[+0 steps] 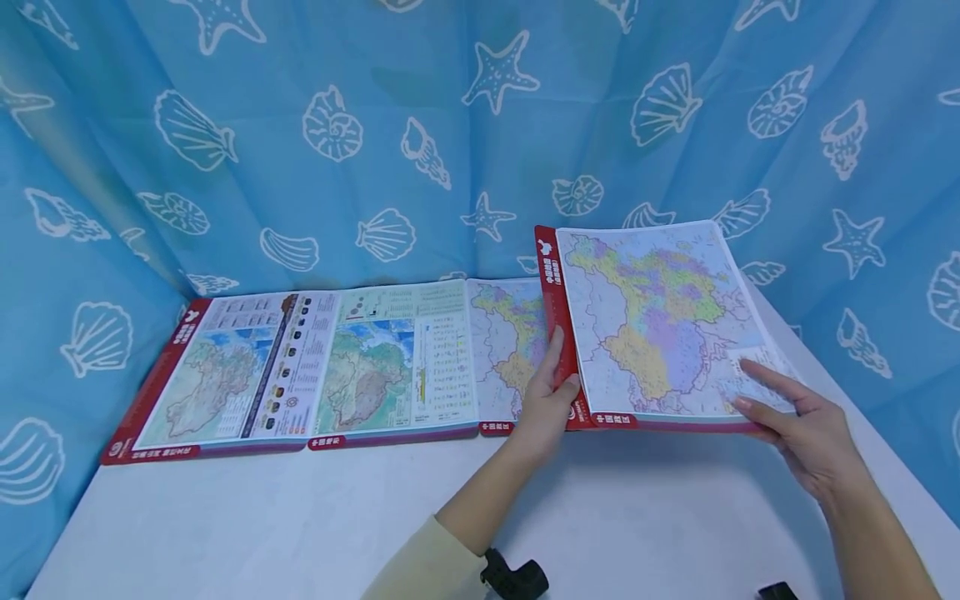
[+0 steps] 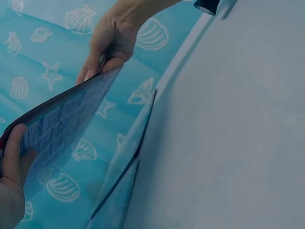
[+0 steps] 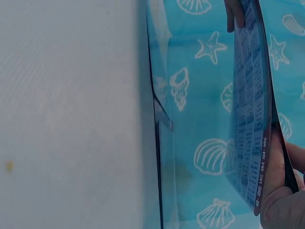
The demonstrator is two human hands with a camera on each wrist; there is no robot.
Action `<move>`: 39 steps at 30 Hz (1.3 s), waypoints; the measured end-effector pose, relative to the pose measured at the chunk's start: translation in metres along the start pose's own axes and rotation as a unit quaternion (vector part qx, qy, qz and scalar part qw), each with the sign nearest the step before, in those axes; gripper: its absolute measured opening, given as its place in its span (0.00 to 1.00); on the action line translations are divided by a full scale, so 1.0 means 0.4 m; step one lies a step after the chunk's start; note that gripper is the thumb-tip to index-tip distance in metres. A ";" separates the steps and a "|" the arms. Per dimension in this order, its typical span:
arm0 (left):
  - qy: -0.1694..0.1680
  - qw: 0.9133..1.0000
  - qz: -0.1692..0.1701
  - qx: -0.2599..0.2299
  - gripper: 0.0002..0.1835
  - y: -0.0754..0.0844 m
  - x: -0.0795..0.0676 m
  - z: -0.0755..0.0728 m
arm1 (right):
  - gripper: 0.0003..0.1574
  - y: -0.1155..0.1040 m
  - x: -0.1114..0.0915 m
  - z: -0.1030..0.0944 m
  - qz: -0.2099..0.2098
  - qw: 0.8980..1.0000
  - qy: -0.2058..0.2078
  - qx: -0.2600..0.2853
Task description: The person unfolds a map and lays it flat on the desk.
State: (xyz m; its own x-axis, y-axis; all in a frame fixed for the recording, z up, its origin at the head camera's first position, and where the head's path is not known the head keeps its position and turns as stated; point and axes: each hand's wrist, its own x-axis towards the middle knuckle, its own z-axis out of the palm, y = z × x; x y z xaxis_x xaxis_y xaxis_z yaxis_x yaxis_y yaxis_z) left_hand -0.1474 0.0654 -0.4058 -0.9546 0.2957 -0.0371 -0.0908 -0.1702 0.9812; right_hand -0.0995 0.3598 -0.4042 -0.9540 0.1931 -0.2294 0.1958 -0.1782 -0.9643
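Both hands hold up a colourful map sheet (image 1: pixel 652 325) with a red left border, tilted above the table. My left hand (image 1: pixel 546 408) grips its lower left edge, thumb on the printed face. At the lower right corner, my right hand (image 1: pixel 813 437) pinches the sheet, with fingers on both sides of the edge. The left wrist view shows the printed underside (image 2: pixel 66 114), covered in rows of text. In the right wrist view, the sheet's edge (image 3: pixel 267 119) shows dark layers slightly parted near the right hand (image 3: pixel 286 191).
Left of the held sheet, a row of flat map sheets (image 1: pixel 367 367) lies on the white table (image 1: pixel 300 517). The held sheet partly covers the rightmost of them (image 1: pixel 502 350). A blue curtain (image 1: pixel 420 150) with white shells and starfish hangs behind.
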 end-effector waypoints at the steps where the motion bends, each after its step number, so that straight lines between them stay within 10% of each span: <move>1: 0.001 1.000 0.003 0.003 0.35 0.004 -0.004 -0.007 | 0.30 -0.002 -0.002 0.008 -0.005 1.000 -0.001 -0.002; 39: 0.063 0.998 0.014 0.026 0.40 0.046 -0.124 -0.287 | 0.38 0.028 0.015 0.320 -0.064 0.989 -0.085 -0.102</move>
State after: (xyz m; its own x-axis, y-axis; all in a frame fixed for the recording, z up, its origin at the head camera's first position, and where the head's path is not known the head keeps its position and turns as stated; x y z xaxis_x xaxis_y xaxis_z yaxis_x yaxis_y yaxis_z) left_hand -0.1342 -0.0604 -0.4078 -0.9849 0.1701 -0.0307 -0.0527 -0.1261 0.9906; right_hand -0.1322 0.2355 -0.3996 -0.9949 0.0339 -0.0950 0.0963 0.0380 -0.9946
